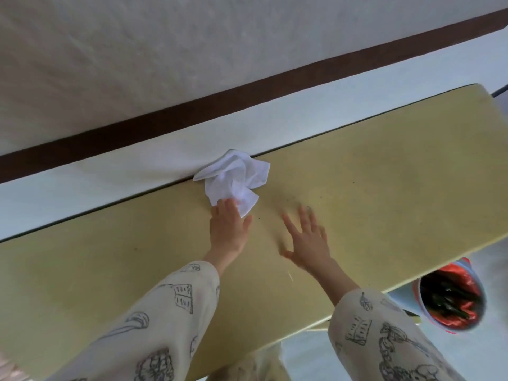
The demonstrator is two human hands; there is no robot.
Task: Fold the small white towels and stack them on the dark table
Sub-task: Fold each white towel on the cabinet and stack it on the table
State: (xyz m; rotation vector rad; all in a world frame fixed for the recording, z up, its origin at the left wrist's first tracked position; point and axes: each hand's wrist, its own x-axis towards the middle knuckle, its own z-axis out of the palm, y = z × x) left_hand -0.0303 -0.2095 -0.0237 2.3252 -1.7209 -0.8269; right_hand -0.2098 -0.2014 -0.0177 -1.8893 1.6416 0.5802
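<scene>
A crumpled small white towel (235,178) lies at the far edge of a yellowish table (371,174), partly hanging over that edge. My left hand (228,229) reaches forward and its fingertips rest on the towel's near corner; whether they pinch the cloth cannot be told. My right hand (308,237) hovers over the tabletop to the right of the towel, fingers spread, holding nothing and slightly blurred. Both arms wear pale sleeves printed with dark line drawings. No folded towels or stack are in view.
Beyond the table runs a pale floor strip (110,171), a dark brown baseboard (192,108) and a whitish wall (165,45). A round bin (450,301) with red and dark contents stands below the table's right near edge.
</scene>
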